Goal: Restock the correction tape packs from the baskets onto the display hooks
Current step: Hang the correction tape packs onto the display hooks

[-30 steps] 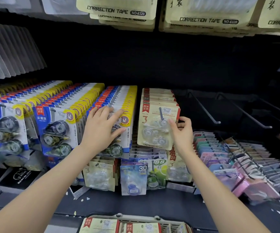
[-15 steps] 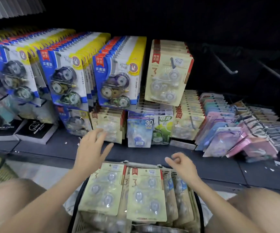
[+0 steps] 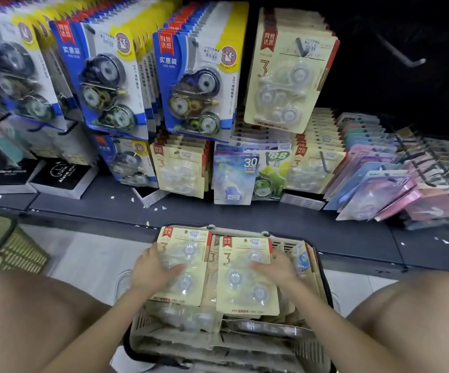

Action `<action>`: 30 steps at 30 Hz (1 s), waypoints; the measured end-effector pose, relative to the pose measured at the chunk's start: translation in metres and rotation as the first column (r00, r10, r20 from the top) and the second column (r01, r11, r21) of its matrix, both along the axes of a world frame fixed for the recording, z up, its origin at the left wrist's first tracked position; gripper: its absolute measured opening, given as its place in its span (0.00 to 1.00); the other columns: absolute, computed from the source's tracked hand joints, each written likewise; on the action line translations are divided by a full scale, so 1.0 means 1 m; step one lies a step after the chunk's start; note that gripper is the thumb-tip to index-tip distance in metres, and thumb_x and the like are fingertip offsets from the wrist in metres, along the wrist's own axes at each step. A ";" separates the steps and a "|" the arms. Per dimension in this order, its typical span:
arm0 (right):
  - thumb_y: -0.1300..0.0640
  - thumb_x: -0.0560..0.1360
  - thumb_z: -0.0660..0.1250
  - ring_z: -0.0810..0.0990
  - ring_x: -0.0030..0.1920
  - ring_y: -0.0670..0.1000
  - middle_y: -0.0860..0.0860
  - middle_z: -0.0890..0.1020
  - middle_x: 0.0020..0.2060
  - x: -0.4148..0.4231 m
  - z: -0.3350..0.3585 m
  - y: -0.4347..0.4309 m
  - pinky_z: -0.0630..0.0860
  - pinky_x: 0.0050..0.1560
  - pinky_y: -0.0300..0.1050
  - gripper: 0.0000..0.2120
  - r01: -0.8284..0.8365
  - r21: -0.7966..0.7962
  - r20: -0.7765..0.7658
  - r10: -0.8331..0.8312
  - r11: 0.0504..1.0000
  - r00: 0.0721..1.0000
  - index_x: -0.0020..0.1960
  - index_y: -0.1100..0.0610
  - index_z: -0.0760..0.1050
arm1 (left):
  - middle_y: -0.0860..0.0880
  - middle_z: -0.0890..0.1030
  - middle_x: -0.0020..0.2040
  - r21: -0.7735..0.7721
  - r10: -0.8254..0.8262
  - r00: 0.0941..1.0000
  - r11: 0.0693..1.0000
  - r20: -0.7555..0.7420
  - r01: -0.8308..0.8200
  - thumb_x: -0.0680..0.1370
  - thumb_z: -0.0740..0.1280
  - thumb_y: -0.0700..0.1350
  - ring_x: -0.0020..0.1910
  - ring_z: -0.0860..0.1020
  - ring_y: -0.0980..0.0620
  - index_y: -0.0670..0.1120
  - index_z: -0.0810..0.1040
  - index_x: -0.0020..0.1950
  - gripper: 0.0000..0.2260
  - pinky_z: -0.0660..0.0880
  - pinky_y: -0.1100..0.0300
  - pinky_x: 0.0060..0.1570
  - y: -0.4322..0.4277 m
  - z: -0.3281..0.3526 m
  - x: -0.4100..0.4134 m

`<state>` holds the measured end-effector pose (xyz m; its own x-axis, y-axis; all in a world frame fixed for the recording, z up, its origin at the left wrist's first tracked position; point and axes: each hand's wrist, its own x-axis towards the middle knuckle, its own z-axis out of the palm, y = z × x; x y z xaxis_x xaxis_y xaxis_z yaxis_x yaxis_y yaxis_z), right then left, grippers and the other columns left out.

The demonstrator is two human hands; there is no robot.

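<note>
Gripping cream packs [image 3: 242, 289] edgewise, left hand [image 3: 152, 271], right hand [image 3: 275, 267], inside basket [image 3: 282, 246]

Both arms are bare from the wrist back to the picture's edge: the left forearm [image 3: 91, 327] behind the left hand [image 3: 152, 270] and the right forearm [image 3: 333, 327] behind the right hand [image 3: 277, 267], each slender and smooth. The fingers are slim (nails too blurred to make out). Outward of each forearm shows a bare leg, the left leg [image 3: 29, 313] and the right leg [image 3: 419, 313], broad and rounded.
</note>
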<state>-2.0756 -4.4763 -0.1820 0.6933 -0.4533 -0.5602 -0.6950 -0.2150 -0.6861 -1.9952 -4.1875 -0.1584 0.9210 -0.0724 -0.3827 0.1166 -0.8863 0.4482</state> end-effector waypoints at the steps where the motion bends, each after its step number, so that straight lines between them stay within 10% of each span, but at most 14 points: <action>1: 0.53 0.66 0.80 0.83 0.45 0.48 0.48 0.85 0.45 -0.001 0.002 -0.003 0.81 0.45 0.46 0.19 0.021 0.013 0.005 -0.022 1.000 1.000 0.53 0.55 0.79 | 0.42 0.73 0.65 0.006 0.023 1.000 1.000 0.003 -0.023 0.70 0.75 0.60 0.65 0.72 0.42 0.42 0.67 0.69 0.36 0.70 0.52 0.61 -0.001 0.002 0.000; 6: 0.63 0.68 0.79 0.85 0.43 0.53 0.54 0.86 0.43 -0.010 0.028 -0.024 0.81 0.45 0.48 0.11 0.173 0.097 0.140 -0.186 0.980 0.972 0.48 0.59 0.80 | 0.42 0.73 0.60 -0.120 0.114 0.993 0.986 0.014 -0.111 0.63 0.81 0.53 0.62 0.72 0.42 0.42 0.67 0.69 0.40 0.70 0.51 0.60 -0.010 0.008 0.006; 13: 0.57 0.69 0.78 0.84 0.52 0.59 0.57 0.84 0.51 -0.002 0.061 -0.019 0.79 0.57 0.60 0.18 0.170 0.381 0.235 -0.274 0.909 0.933 0.55 0.60 0.75 | 0.51 0.80 0.42 -0.451 0.265 0.949 0.835 -0.173 -0.315 0.68 0.77 0.32 0.42 0.79 0.48 0.46 0.74 0.48 0.17 0.73 0.59 0.37 -0.019 0.015 0.003; 21: 0.60 0.73 0.75 0.82 0.51 0.52 0.51 0.82 0.50 0.020 0.040 0.082 0.80 0.47 0.43 0.15 0.108 0.427 0.178 -0.200 0.898 0.963 0.54 0.56 0.72 | 0.47 0.83 0.53 -0.648 0.310 0.887 0.606 -0.343 -0.462 0.77 0.71 0.49 0.53 0.80 0.47 0.42 0.75 0.59 0.15 0.74 0.54 0.52 -0.017 0.024 -0.001; 27: 0.36 0.71 0.71 0.78 0.52 0.49 0.43 0.79 0.47 0.020 0.040 0.106 0.70 0.44 0.43 0.19 -0.290 -0.139 0.043 0.298 0.947 0.954 0.53 0.47 0.73 | 0.44 0.84 0.50 -0.655 0.239 0.912 0.636 -0.335 -0.407 0.70 0.77 0.36 0.45 0.84 0.47 0.44 0.76 0.54 0.17 0.79 0.57 0.40 -0.014 0.031 -0.007; 30: 0.32 0.70 0.69 0.76 0.61 0.55 0.52 0.79 0.58 0.021 0.035 0.085 0.73 0.50 0.46 0.34 -0.130 -0.397 0.008 0.145 0.909 0.989 0.65 0.56 0.73 | 0.47 0.83 0.49 -0.657 0.304 0.911 0.632 -0.277 -0.411 0.70 0.77 0.36 0.48 0.82 0.48 0.45 0.75 0.54 0.17 0.77 0.58 0.42 -0.011 0.035 -0.004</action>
